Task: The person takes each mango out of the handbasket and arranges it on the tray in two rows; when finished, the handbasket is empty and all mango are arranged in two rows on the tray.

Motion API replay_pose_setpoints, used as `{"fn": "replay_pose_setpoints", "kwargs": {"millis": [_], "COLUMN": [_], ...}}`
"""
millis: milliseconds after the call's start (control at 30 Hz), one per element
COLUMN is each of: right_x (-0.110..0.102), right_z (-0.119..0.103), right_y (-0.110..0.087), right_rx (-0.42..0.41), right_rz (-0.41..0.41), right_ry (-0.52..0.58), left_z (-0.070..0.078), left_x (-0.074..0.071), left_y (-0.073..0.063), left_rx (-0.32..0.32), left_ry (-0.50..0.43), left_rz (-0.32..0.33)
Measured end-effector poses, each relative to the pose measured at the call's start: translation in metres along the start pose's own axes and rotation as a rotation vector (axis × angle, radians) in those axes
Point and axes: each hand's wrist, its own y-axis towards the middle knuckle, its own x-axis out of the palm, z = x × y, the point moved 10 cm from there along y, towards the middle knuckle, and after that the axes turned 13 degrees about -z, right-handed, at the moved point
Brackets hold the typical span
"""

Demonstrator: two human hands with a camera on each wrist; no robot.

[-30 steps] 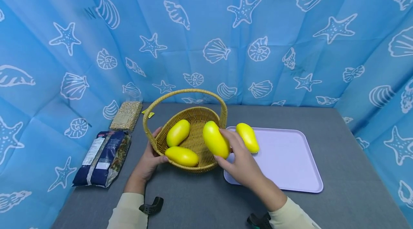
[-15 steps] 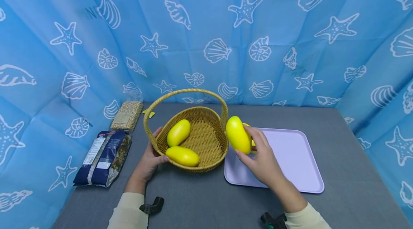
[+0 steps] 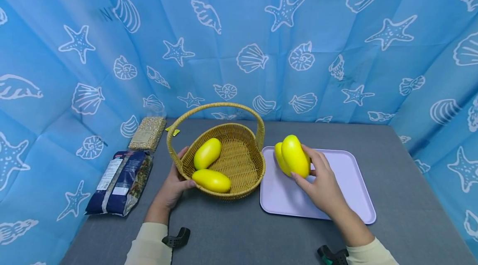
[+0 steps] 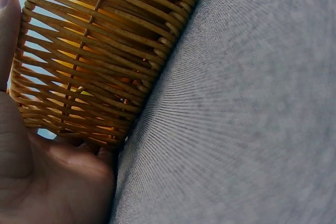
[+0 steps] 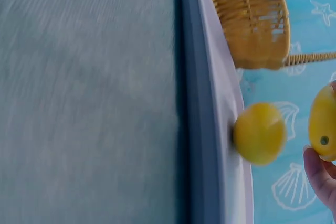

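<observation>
A wicker basket (image 3: 240, 161) with a tall arched handle stands on the table, two yellow mangoes (image 3: 207, 154) lying in its left half. My left hand (image 3: 172, 188) grips its left side, thumb over the rim; in the left wrist view the palm lies against the woven wall (image 4: 100, 51). Over the lilac tray (image 3: 343, 190), my right hand (image 3: 323, 184) holds another mango (image 3: 296, 157) between thumb and fingers. That fruit partly covers a mango (image 3: 279, 157) resting on the tray. From the right wrist, the held mango (image 5: 321, 121) appears raised off the tray, apart from the lying one (image 5: 260, 134).
At the left lie a dark blue packet (image 3: 119, 184) and, behind it, a clear bag of pale grains (image 3: 148, 133). A small yellow piece (image 3: 173, 132) lies behind the basket. A blue shell-print curtain (image 3: 239, 49) surrounds the grey table (image 3: 231, 231).
My right hand has carried the mango rightward, out from over the basket, past its rim and over the tray. The left hand and basket stay in place.
</observation>
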Motion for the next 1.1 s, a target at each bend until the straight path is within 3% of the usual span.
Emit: {"fn": "replay_pose_setpoints", "kwargs": {"millis": [567, 1100], "right_x": [-0.027, -0.013], "right_z": [0.046, 0.096], "right_y": [-0.006, 0.003], "right_rx": [0.133, 0.348], "right_rz": [-0.007, -0.226], "right_ry": [-0.070, -0.080], "left_z": [0.003, 0.001], "left_x": [0.003, 0.000], "left_y": [-0.001, -0.001], "left_rx": [-0.022, 0.002], "left_ry": [0.015, 0.007], "left_rz": [0.013, 0.004]}}
